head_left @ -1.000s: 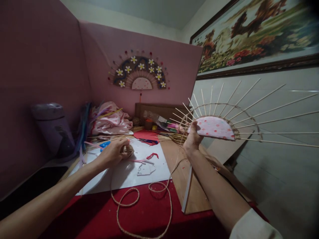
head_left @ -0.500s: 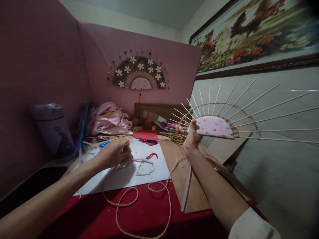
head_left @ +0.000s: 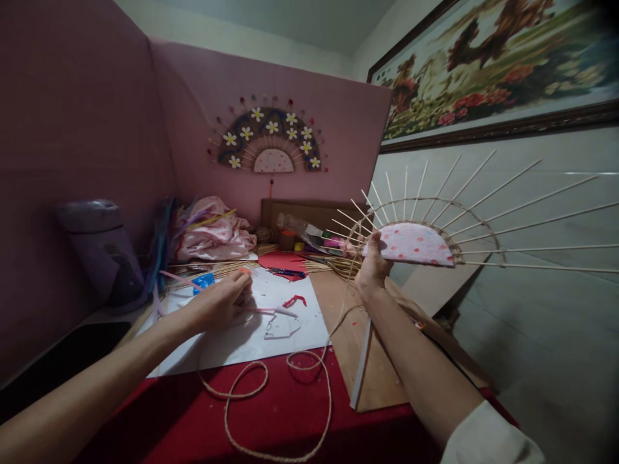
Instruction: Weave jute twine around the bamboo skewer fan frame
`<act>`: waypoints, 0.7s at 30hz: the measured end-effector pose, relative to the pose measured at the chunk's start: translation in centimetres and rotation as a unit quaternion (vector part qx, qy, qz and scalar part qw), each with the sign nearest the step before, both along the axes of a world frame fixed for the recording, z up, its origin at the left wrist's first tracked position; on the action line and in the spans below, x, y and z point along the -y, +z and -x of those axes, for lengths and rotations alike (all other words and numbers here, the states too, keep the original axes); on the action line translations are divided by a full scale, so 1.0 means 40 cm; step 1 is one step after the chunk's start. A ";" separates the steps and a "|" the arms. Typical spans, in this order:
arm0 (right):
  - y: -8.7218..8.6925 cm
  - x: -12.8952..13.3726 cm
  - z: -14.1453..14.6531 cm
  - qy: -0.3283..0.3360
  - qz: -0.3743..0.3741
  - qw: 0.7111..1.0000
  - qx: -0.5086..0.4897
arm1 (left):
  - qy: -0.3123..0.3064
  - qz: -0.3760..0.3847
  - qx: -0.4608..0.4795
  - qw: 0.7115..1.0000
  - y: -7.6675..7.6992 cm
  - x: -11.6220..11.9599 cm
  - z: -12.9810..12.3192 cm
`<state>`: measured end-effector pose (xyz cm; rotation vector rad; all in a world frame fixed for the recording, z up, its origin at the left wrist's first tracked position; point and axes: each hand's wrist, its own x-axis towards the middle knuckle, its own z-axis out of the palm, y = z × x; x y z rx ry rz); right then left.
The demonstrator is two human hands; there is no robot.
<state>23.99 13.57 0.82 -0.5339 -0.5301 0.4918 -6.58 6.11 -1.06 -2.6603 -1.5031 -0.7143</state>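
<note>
My right hand [head_left: 373,267] grips a half-round fan frame [head_left: 416,243] by the left end of its white, red-dotted base. Thin sticks [head_left: 476,182] radiate from the base, with twine woven along its edge and in a wider arc. From the frame, jute twine [head_left: 330,386] drops and loops on the red cloth, passing behind my left forearm. My left hand [head_left: 229,299] is low over the white sheet with curled fingers; what they hold is hidden. A small orange thing [head_left: 245,270] shows at its knuckles, and a crumpled-looking blue thing [head_left: 203,281] lies just behind the wrist.
A finished flowered fan [head_left: 271,138] hangs on the pink panel. On the white sheet [head_left: 294,341] are red scraps [head_left: 294,301] and dark-handled scissors or pliers [head_left: 286,273]. A wooden board [head_left: 377,380] lies at right, a purple tumbler [head_left: 104,251] stands left, and pink cloth [head_left: 213,232] is piled behind.
My left hand has shifted slightly left and its fingers have curled more. More of the blue thing and an orange bit now show. My right hand and the fan frame stay nearly still.
</note>
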 end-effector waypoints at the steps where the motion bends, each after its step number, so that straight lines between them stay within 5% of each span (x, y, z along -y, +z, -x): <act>1: -0.001 0.000 0.000 0.001 0.005 1.000 0.003 | -0.001 0.002 0.007 1.000 -0.003 0.001 0.003; 7: -0.004 -0.005 -0.003 -0.015 0.028 0.999 0.013 | -0.003 0.165 0.197 0.966 0.027 0.003 0.016; 17: -0.006 -0.002 0.000 -0.007 0.037 0.999 0.021 | -0.002 0.268 0.186 0.945 0.066 -0.027 0.036; 21: -0.006 -0.001 0.003 -0.015 0.025 1.000 0.011 | 0.011 0.256 0.174 0.951 0.063 -0.038 0.031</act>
